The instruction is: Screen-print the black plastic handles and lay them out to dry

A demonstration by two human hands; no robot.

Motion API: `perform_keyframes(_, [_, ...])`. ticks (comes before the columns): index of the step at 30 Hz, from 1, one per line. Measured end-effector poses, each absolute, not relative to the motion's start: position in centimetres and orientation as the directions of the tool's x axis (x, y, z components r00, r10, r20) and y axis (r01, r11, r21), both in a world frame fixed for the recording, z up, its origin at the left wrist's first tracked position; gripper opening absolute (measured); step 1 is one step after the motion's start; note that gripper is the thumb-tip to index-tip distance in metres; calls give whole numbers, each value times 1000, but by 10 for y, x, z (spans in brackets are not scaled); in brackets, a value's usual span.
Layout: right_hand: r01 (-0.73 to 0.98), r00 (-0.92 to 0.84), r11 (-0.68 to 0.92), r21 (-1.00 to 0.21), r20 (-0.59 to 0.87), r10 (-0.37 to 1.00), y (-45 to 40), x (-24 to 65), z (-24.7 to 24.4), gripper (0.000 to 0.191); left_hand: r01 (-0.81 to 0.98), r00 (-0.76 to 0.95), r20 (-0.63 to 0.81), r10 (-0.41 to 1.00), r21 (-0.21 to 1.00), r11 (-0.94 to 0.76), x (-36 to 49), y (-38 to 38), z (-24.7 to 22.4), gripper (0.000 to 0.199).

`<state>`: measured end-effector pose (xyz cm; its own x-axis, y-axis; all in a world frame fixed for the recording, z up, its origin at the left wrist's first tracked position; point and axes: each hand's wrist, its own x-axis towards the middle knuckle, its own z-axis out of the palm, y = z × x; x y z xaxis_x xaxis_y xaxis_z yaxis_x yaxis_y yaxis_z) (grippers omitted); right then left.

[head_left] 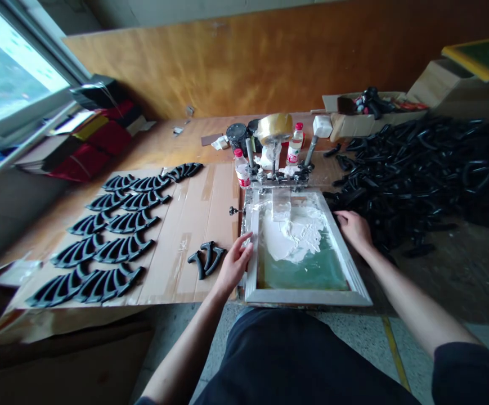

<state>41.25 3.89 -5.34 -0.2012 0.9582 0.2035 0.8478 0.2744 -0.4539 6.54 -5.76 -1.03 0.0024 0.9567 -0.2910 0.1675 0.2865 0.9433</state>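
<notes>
Wooden worktop (193, 135) runs wide, backed by an orange-brown plywood wall (269, 56); window (8, 73) at far left, speckled floor near the person. Flat sheet of brown cardboard (193, 225) covers the left half of the worktop.

Centre: silver metal-framed printing screen with green mesh (312, 273), lying flat, hinged at its far end to a metal clamp stand (280, 177). Thick white paste-like ink (295, 233) is smeared over the far half of the mesh, rough and ridged.

Left hand (236, 261) grips the left frame rail, fingers curled on it, thumb up. Right hand (354, 228) rests on the right frame rail, fingers loosely bent over the edge.

Just left of the left hand: a pair of black curved plastic parts (205, 259) on the cardboard. Further left, rows of black ribbed fan-shaped plastic pieces (109, 236), laid in overlapping pairs. Right side: big loose heap of black curved plastic parts (430, 169), glossy, tangled.

Far behind the screen: two clear plastic bottles with red caps (241, 169), a black round can (236, 135), a roll of yellowish tape (274, 126). Red and yellow folders (96, 138) stacked far left.
</notes>
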Motion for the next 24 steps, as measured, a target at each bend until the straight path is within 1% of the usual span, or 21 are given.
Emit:
perform_keyframes(1, [862, -106, 211, -460, 244, 964, 45, 409, -48, 30, 193, -9, -313, 950, 931, 309, 66, -59, -24, 60])
perform_keyframes(2, [885, -78, 217, -411, 329, 941, 52, 400, -41, 34, 234, -28, -326, 945, 917, 324, 66, -60, -37, 63])
perform_keyframes(4, [885, -150, 307, -351, 409, 900, 63, 367, -28, 49, 345, -67, -332, 941, 877, 334, 67, -57, -58, 64])
perform_keyframes(5, [872, -221, 368, -322, 410, 885, 68, 347, -22, 56, 398, -72, -331, 941, 855, 331, 67, -56, -65, 63])
perform_keyframes(6, [856, -298, 420, -301, 377, 877, 71, 329, -18, 56, 439, -65, -330, 942, 838, 324, 66, -54, -70, 63])
perform_keyframes(7, [842, -359, 453, -293, 322, 876, 72, 312, -15, 50, 467, -55, -331, 942, 825, 317, 65, -53, -73, 62])
perform_keyframes(10, [816, -474, 491, -305, 134, 870, 61, 286, -19, 15, 485, -36, -341, 939, 816, 315, 63, -52, -77, 61])
perform_keyframes(11, [804, -510, 513, -302, 95, 855, 52, 286, -22, 8, 481, -36, -344, 938, 817, 318, 62, -53, -77, 60])
perform_keyframes(12, [782, -555, 550, -293, 74, 828, 43, 289, -25, 6, 476, -39, -345, 938, 819, 322, 62, -53, -77, 60])
perform_keyframes(15, [643, -727, 708, -290, 61, 684, 16, 309, -28, 23, 468, -68, -340, 938, 820, 331, 62, -55, -77, 60])
perform_keyframes(17, [534, -814, 777, -334, 44, 579, 9, 322, -24, 33, 469, -81, -340, 937, 817, 336, 63, -55, -76, 59])
perform_keyframes(18, [505, -834, 785, -359, 33, 551, 9, 326, -22, 35, 467, -83, -342, 936, 816, 340, 64, -55, -75, 59])
perform_keyframes(19, [498, -837, 779, -381, 23, 546, 12, 328, -20, 34, 460, -84, -347, 934, 818, 345, 64, -55, -74, 59])
perform_keyframes(21, [545, -795, 737, -399, 32, 605, 18, 325, -19, 28, 422, -97, -361, 928, 829, 367, 65, -55, -72, 59])
perform_keyframes(23, [605, -723, 694, -389, 96, 684, 18, 318, -24, 26, 359, -121, -384, 916, 843, 401, 67, -55, -69, 60])
perform_keyframes(24, [616, -700, 688, -383, 135, 701, 15, 315, -29, 27, 329, -131, -397, 909, 847, 417, 67, -55, -67, 60])
